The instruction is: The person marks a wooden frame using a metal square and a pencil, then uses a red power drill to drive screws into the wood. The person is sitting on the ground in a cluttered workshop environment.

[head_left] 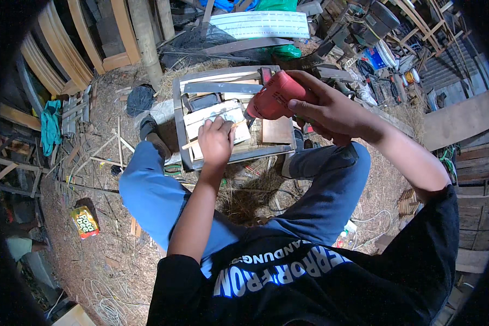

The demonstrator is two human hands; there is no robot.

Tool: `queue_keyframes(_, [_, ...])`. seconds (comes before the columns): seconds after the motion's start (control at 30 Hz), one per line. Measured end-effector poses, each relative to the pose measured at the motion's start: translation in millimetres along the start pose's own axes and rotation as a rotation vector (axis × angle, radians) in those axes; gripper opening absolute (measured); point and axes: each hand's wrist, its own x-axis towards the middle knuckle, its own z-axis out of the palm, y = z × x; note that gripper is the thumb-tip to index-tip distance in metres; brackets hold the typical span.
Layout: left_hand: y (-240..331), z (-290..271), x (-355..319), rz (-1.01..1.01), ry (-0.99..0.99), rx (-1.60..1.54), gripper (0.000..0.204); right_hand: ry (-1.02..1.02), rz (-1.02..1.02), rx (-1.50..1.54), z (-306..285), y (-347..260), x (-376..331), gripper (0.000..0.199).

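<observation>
At upper centre, the right hand (pixel 326 111) is wrapped round a red drill (pixel 274 98); the left hand (pixel 216 138) clamps a thin stick (pixel 190 144) over a white board (pixel 196 120) on a low wooden table (pixel 179 117). Scraps litter the ground (pixel 133 271), and wooden frames (pixel 62 46) stand upper left

Pale board (pixel 193 124) on framed bench (pixel 179 114)

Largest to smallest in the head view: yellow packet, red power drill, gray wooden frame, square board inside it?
1. Gray wooden frame
2. Red power drill
3. Square board and yellow packet: too alike to rank
</observation>
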Motion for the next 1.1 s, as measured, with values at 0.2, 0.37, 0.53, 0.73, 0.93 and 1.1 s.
queue_keyframes(0.2, [-0.7, -0.1, -0.2, -0.004, -0.003, 0.005, 0.023, 0.010, 0.032, 0.010, 0.8, -2.4, -1.2, 0.070])
queue_keyframes(0.37, [-0.5, -0.2, -0.1, -0.001, -0.010, 0.009, 0.024, 0.002, 0.062, 0.022, 0.0, -8.6, -6.3, 0.070])
queue_keyframes(0.53, [-0.3, -0.9, -0.5, -0.002, 0.006, 0.005, 0.024, 0.003, 0.029, 0.036, 1.1, -5.5, -3.4, 0.070])
queue_keyframes(0.73, [1.1, -1.8, 0.0, -0.017, -0.020, 0.007, 0.025, 0.066, -0.001, 0.049, 5.8, -0.1, -2.4, 0.068])
queue_keyframes(0.93, [1.9, -1.2, -0.1, 0.000, 0.019, 0.000, 0.025, 0.024, -0.022, 0.047, -0.3, 10.4, 1.3, 0.068])
queue_keyframes(1.1, [-0.3, 0.0, -1.0, -0.003, 0.013, 0.005, 0.025, 0.017, 0.047, 0.042, 1.4, -5.2, -5.1, 0.068])
